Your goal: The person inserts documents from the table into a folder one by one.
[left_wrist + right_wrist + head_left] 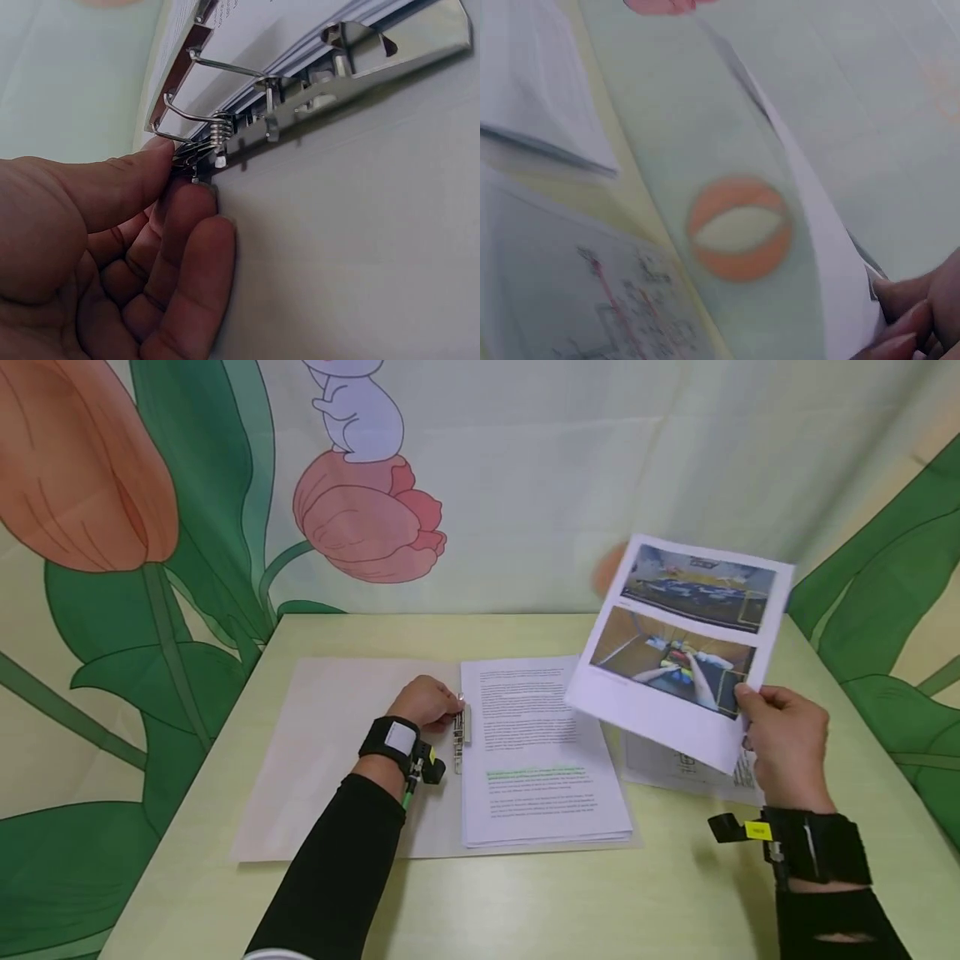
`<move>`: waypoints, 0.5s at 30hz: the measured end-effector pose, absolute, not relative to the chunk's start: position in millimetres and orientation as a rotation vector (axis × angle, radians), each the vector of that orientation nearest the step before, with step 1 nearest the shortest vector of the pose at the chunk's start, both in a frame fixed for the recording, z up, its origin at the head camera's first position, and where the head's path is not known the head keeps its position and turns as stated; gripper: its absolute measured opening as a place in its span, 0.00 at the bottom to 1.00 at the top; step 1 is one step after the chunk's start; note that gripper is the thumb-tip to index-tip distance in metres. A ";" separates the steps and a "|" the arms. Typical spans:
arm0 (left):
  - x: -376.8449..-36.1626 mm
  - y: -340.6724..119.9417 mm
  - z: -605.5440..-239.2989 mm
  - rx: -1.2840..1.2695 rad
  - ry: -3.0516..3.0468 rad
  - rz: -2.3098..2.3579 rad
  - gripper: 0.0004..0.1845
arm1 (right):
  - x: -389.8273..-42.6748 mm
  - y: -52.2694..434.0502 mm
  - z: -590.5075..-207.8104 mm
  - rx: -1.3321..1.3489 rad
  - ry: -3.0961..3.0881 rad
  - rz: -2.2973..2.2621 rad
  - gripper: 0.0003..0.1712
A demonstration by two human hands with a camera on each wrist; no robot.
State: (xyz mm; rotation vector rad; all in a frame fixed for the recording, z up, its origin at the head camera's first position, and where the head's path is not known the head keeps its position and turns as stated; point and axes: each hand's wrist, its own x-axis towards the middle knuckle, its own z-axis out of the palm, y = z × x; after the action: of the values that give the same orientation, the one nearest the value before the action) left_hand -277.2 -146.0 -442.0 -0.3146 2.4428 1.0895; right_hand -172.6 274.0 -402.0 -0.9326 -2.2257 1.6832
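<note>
The counter point(525, 902) has bare surface along its near edge in front of me and along the far edge by the printed backdrop point(525, 485). An open folder point(330, 752) lies flat in the middle, its left half uncovered. A stack of paper point(540, 760) sits on its right half. Its left edge is against the metal clip point(461, 735) along the fold.

My left hand point(427, 702) rests on the folder at the near end of the clip. Thumb and fingers point(187, 225) are curled and pinch the clip's spring lever. The wire arms are raised off the stack.

My right hand point(787, 743) is above the counter's right side and well apart from the clip. It pinches a printed sheet point(682, 635) by its lower right corner. The sheet is tilted up, above another loose page point(675, 768) that lies on the counter just right of the folder.
</note>
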 end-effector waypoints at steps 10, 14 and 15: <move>-276.5 -146.4 -442.5 -0.269 2.462 1.084 0.08 | -156.4 204.9 -447.2 -0.355 -2.906 1.423 0.19; -275.0 -146.7 -441.3 -0.266 2.466 1.080 0.08 | -156.1 189.6 -455.2 -0.260 -2.996 1.281 0.17; -274.5 -147.0 -440.9 -0.259 2.469 1.082 0.08 | -156.4 186.7 -456.1 -0.249 -3.000 1.265 0.17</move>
State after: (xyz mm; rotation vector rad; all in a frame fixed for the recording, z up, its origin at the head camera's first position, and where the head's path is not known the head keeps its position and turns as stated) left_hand -274.5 -147.0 -440.9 -0.2589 2.4691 1.0818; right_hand -156.4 186.7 -456.1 -0.2489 -3.0001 1.2654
